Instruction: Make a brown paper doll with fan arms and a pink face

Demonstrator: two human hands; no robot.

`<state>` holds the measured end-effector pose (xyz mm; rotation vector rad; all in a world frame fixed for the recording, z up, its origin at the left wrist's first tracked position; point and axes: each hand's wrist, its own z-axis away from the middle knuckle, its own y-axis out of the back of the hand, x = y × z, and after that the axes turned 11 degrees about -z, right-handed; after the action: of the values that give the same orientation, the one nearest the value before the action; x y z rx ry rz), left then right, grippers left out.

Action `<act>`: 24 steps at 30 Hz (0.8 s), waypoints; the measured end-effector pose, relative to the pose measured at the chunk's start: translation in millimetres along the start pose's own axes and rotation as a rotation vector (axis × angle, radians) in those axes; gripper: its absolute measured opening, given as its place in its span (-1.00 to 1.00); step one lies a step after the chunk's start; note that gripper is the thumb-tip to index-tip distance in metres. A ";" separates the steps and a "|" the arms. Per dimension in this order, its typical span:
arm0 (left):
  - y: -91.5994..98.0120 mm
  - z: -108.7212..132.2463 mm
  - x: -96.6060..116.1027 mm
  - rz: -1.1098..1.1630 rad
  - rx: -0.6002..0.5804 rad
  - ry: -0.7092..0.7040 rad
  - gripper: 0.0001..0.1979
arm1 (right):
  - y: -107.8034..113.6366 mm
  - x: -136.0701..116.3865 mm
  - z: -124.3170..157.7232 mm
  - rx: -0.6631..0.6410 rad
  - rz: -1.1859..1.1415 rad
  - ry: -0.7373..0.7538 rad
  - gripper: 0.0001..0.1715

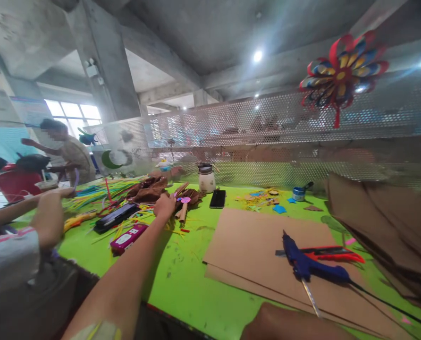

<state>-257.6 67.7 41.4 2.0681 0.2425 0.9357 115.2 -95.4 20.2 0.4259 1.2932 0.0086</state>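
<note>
My left hand point(164, 206) reaches out over the green table to a cluttered pile, its fingers curled beside crumpled brown paper or leaves point(147, 190). What it grips, if anything, is hidden. Just right of it are small brown paper rolls point(183, 212) and a pink-purple round tag point(185, 200). My right hand point(267, 323) shows only partly at the bottom edge, and its fingers cannot be made out. Above it, a blue glue gun point(300, 259) and a red-orange cutter point(332, 254) lie on brown cardboard sheets point(246, 236).
A phone point(217, 199), a white jar point(206, 180) and a blue pot point(298, 193) stand or lie toward the back. Left are a black case point(116, 217), a purple box point(129, 238) and coloured strips. A co-worker's arm point(49, 217) reaches in. Brown sheets point(380, 222) lean right.
</note>
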 end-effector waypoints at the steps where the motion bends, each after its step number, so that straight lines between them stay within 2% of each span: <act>1: 3.8 1.1 0.1 -0.003 0.026 -0.014 -0.71 | -0.9 0.1 -1.0 0.008 -0.001 0.001 -0.72; 6: 18.5 18.9 12.4 0.007 0.177 -0.154 -0.82 | -3.5 0.6 -3.4 0.106 0.015 0.009 -0.75; 10: 17.4 63.4 44.3 0.051 0.221 -0.347 -0.80 | 6.2 1.9 1.8 0.160 0.049 0.070 -0.73; 11: 15.7 79.9 55.2 0.086 0.206 -0.430 -0.77 | 10.7 2.1 3.2 0.188 0.057 0.082 -0.72; 12: 13.7 98.0 66.6 0.193 0.177 -0.571 -0.76 | 15.9 2.3 4.3 0.221 0.065 0.089 -0.71; 14: 10.4 136.3 88.9 0.402 0.048 -0.815 -0.75 | 27.9 2.6 5.7 0.318 0.059 0.088 -0.65; 16: 8.5 170.5 106.8 0.541 -0.094 -0.936 -0.76 | 42.4 3.9 7.1 0.445 0.040 0.104 -0.62; 18: 6.5 193.2 116.5 0.673 -0.219 -0.912 -0.80 | 59.7 7.1 11.0 0.627 -0.020 0.152 -0.61; 20: 2.1 201.0 117.6 0.765 -0.285 -0.806 -0.86 | 79.6 12.1 19.4 0.874 -0.077 0.223 -0.66; 22: -5.4 196.3 112.2 0.768 -0.278 -0.703 -0.91 | 101.0 18.1 32.2 1.131 -0.175 0.292 -0.71; 24: -13.9 185.4 104.0 0.707 -0.222 -0.656 -0.91 | 122.3 24.5 46.5 1.349 -0.269 0.389 -0.67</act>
<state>-53.6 11.5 16.7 2.1428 -0.9424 0.5678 193.5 9.4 45.2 1.4310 1.5914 -1.1020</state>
